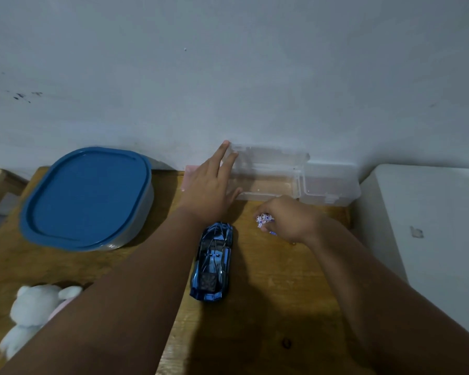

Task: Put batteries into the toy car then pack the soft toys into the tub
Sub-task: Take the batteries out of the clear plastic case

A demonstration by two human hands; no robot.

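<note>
A shiny blue toy car (214, 262) lies on the wooden table (276, 307), nose toward the wall. My right hand (290, 220) is closed around several white and purple batteries (264, 221) just right of the car's nose. My left hand (214, 180) has its fingers spread against the raised lid of a clear plastic box (268, 182) by the wall. The tub (87, 196) with a blue lid on it stands at the back left. A white soft toy (33, 312) lies at the front left, partly hidden by my left forearm.
A second clear plastic box (331, 188) stands shut right of the open one. A pink flat item (191, 177) lies behind my left hand. A white cabinet (431, 226) borders the table's right edge. The wall runs along the back.
</note>
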